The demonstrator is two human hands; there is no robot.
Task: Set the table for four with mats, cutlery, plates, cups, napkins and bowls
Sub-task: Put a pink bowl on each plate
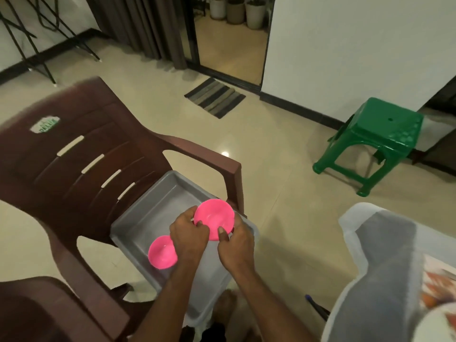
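Both hands, left hand (188, 236) and right hand (235, 245), pinch one pink bowl (214, 219) above the grey tub's (145, 218) right edge; another pink bowl (161, 253) lies inside.

1. Beige tile floor (283, 156), glossy, one light glare.
2. White wall (345, 45), dark skirting.
3. Brown plastic chair (74, 156) left, green stool (377, 134) right.
4. Striped doormat (214, 97) at open doorway (232, 45), curtain (153, 28) beside.

Two bowls (214, 219) (161, 253) are bright pink. The tub (158, 213) is grey, the chair (74, 154) dark brown, the stool (380, 137) green. The doormat (214, 97) has grey, black and tan stripes; the floor (271, 149) is cream.
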